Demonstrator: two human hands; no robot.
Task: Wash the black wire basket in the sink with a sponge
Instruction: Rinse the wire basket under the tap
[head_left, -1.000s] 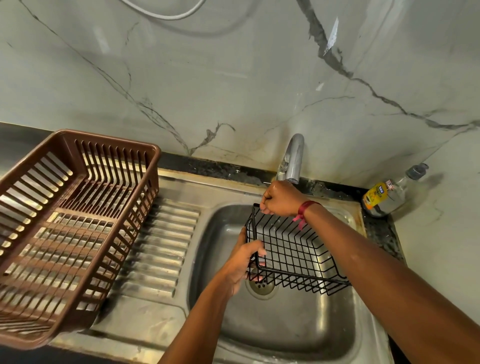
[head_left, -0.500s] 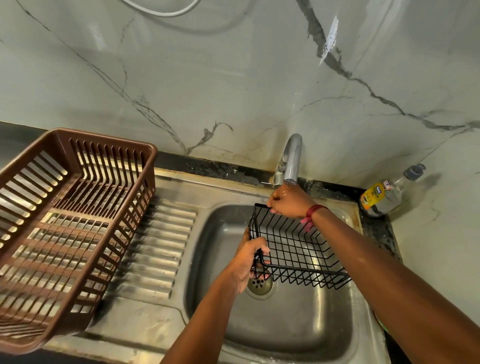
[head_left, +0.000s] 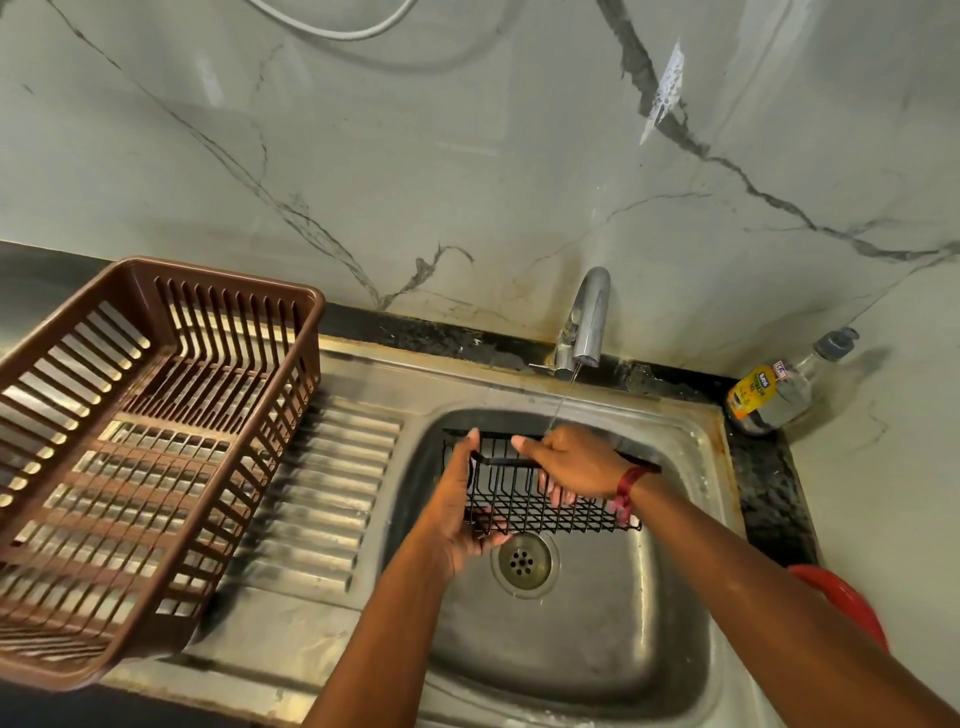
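The black wire basket (head_left: 524, 499) hangs over the steel sink (head_left: 582, 649), above the drain (head_left: 524, 564). My left hand (head_left: 462, 514) grips its left end, fingers underneath. My right hand (head_left: 576, 462) lies over the top rim, with fingers curled inside the wires. A thin stream of water falls from the tap (head_left: 589, 322) onto my right hand. No sponge is in view.
A brown plastic dish rack (head_left: 130, 457) stands on the ribbed drainboard (head_left: 322, 493) to the left. A soap bottle (head_left: 779, 389) lies at the back right corner. A red object (head_left: 841, 597) shows at the right beside my forearm.
The tap now runs. The basket has been turned and lowered under the stream, and my right hand has moved from the rim's far corner to grip across the top.
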